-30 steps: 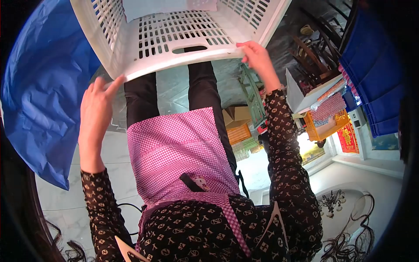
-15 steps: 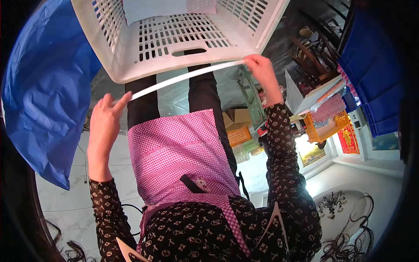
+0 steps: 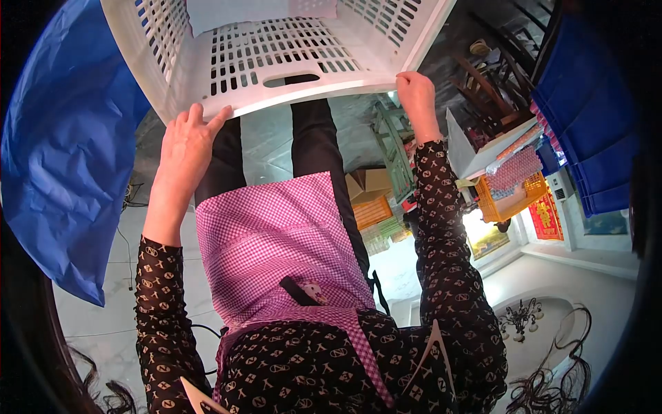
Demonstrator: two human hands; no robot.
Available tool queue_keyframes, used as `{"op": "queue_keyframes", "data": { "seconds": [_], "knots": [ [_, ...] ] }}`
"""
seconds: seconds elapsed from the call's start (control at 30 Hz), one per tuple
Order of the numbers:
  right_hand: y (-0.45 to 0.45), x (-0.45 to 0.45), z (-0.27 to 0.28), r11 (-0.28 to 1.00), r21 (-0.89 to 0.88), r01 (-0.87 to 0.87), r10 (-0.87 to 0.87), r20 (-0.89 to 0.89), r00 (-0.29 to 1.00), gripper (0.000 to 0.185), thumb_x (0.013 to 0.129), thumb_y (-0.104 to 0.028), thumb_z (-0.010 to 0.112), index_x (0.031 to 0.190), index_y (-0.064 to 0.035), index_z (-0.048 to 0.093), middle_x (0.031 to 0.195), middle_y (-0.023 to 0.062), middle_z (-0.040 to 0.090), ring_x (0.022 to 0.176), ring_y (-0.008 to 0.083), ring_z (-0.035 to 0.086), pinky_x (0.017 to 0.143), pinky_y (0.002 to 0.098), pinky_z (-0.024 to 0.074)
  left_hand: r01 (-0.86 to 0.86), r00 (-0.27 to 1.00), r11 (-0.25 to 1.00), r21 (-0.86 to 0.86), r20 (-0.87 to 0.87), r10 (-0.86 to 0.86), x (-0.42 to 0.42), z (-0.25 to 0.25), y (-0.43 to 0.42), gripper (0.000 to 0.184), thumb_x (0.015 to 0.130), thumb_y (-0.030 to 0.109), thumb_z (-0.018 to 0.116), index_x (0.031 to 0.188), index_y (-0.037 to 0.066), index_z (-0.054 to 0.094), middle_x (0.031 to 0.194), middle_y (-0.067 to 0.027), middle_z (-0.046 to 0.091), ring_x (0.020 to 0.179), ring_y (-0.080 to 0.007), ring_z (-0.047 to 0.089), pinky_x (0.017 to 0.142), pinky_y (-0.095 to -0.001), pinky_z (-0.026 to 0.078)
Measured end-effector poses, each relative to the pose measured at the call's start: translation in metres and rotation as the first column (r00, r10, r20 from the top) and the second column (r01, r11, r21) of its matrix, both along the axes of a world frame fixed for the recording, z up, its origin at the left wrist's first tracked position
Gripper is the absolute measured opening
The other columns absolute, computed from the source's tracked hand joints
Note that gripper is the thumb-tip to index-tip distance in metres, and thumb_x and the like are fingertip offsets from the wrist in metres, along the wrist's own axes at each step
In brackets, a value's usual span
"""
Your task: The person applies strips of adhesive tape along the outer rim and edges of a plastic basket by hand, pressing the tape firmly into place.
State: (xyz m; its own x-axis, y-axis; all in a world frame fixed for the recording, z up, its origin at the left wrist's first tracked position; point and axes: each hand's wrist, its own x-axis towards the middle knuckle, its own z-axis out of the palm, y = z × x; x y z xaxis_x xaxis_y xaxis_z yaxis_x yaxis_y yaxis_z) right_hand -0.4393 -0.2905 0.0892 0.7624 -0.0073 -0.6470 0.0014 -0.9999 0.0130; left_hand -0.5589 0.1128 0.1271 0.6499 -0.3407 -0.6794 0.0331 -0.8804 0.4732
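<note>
A narrow white strip [image 3: 314, 95] stretches between my two hands, lying along the near edge of a white slotted plastic basket [image 3: 196, 83]. At the strip's left end, my left hand [image 3: 187, 141] pinches it near the basket's left corner. My right hand [image 3: 416, 100] is closed on the other end, close to the right corner. White against white, the strip is hard to separate from the rim, so I cannot tell whether they touch. Inside the basket, at its far side, is a pale sheet [image 3: 241, 12].
Blue sheeting [image 3: 69, 159] hangs on the left. To the right are a yellow crate [image 3: 517, 196], a cardboard box [image 3: 371, 188], wooden furniture [image 3: 493, 86] and large blue containers [image 3: 586, 124]. A pink checked apron [image 3: 276, 241] covers my lap.
Both hands have moved up toward the basket, carrying the strip from in front of it to its near edge. The basket has shifted slightly left in view.
</note>
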Motion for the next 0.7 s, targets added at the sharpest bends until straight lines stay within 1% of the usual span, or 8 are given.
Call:
{"op": "queue_keyframes", "data": {
  "seconds": [0.1, 0.17, 0.2, 0.27, 0.3, 0.37, 0.47, 0.7],
  "knots": [
    [-0.01, 0.003, -0.001, 0.998, 0.023, 0.059, -0.058, -0.016, 0.998, 0.023, 0.079, -0.019, 0.057, 0.087, -0.0021, 0.07, 0.078, 0.0166, 0.067, 0.072, 0.0292, 0.065, 0.071, 0.0354, 0.0505, 0.045, 0.999, 0.999, 0.009, 0.004, -0.046, 0.002, -0.003, -0.001, 0.052, 0.078, -0.003, 0.05, 0.123, 0.022, 0.058, 0.091, -0.0087, 0.052, 0.088, -0.0228, 0.056, 0.08, -0.0354, 0.046],
    [-0.013, 0.005, 0.0, 0.971, 0.079, 0.227, -0.221, -0.084, 0.972, 0.021, 0.079, -0.017, 0.06, 0.088, -0.0012, 0.07, 0.074, 0.0101, 0.068, 0.062, 0.0181, 0.063, 0.06, 0.0301, 0.0497, 0.064, 0.998, 0.998, 0.017, -0.014, -0.063, 0.002, -0.005, -0.002, 0.052, 0.078, -0.003, 0.05, 0.123, 0.022, 0.058, 0.09, -0.0085, 0.052, 0.087, -0.0225, 0.056, 0.079, -0.0352, 0.046],
    [-0.009, 0.007, 0.003, 0.971, 0.078, 0.225, -0.219, -0.084, 0.972, 0.021, 0.079, -0.017, 0.06, 0.088, -0.0012, 0.07, 0.074, 0.0101, 0.068, 0.062, 0.0181, 0.063, 0.06, 0.0301, 0.0497, 0.059, 0.998, 0.998, 0.011, -0.012, -0.059, 0.0, -0.007, 0.0, 0.051, 0.079, -0.002, 0.05, 0.123, 0.022, 0.057, 0.09, -0.0083, 0.052, 0.087, -0.0224, 0.056, 0.078, -0.035, 0.046],
    [0.0, 0.012, 0.01, 0.843, 0.055, 0.535, -0.516, -0.198, 0.833, 0.019, 0.079, -0.013, 0.063, 0.091, -0.0007, 0.07, 0.072, 0.0029, 0.064, 0.058, 0.0076, 0.056, 0.05, 0.0232, 0.0453, 0.053, 0.999, 0.999, 0.005, -0.013, -0.052, -0.001, -0.008, 0.0, 0.051, 0.079, -0.002, 0.05, 0.123, 0.022, 0.057, 0.09, -0.0081, 0.052, 0.086, -0.0224, 0.056, 0.078, -0.0349, 0.046],
    [0.002, 0.014, 0.012, 0.844, 0.055, 0.533, -0.514, -0.199, 0.834, 0.019, 0.079, -0.013, 0.063, 0.091, -0.0007, 0.07, 0.072, 0.0029, 0.064, 0.058, 0.0076, 0.056, 0.05, 0.0232, 0.0453, 0.052, 0.998, 0.999, 0.009, -0.022, -0.052, 0.0, -0.008, 0.001, 0.052, 0.079, -0.002, 0.05, 0.124, 0.022, 0.057, 0.09, -0.0081, 0.052, 0.086, -0.0223, 0.056, 0.078, -0.0348, 0.046],
    [0.006, 0.019, 0.015, 0.719, 0.055, 0.693, -0.658, -0.267, 0.704, 0.019, 0.08, -0.011, 0.063, 0.094, 0.0003, 0.069, 0.07, -0.0003, 0.06, 0.054, 0.0049, 0.051, 0.045, 0.02, 0.0409, 0.048, 0.998, 0.999, 0.014, -0.031, -0.047, 0.001, -0.009, 0.001, 0.052, 0.079, -0.002, 0.05, 0.124, 0.023, 0.056, 0.09, -0.0082, 0.052, 0.086, -0.0221, 0.055, 0.078, -0.0347, 0.046],
    [0.009, 0.025, 0.02, 0.665, 0.044, 0.745, -0.698, -0.318, 0.642, 0.02, 0.079, -0.01, 0.063, 0.096, 0.0013, 0.068, 0.067, -0.0015, 0.057, 0.053, 0.0049, 0.048, 0.044, 0.02, 0.0399, 0.05, 0.999, 0.999, 0.018, -0.011, -0.05, 0.002, -0.008, 0.002, 0.053, 0.079, -0.002, 0.05, 0.125, 0.023, 0.056, 0.091, -0.0081, 0.051, 0.087, -0.0219, 0.055, 0.078, -0.0347, 0.046],
    [0.002, 0.03, 0.028, 0.623, 0.023, 0.782, -0.674, -0.491, 0.551, 0.033, 0.075, -0.003, 0.062, 0.108, 0.0008, 0.062, 0.069, 0.0001, 0.058, 0.053, 0.0069, 0.051, 0.043, 0.0214, 0.0395, 0.051, 0.997, 0.998, 0.032, -0.052, -0.049, 0.0, -0.011, 0.006, 0.053, 0.079, -0.003, 0.05, 0.125, 0.022, 0.056, 0.091, -0.0081, 0.051, 0.088, -0.0224, 0.055, 0.079, -0.0353, 0.047]
  ]
}}
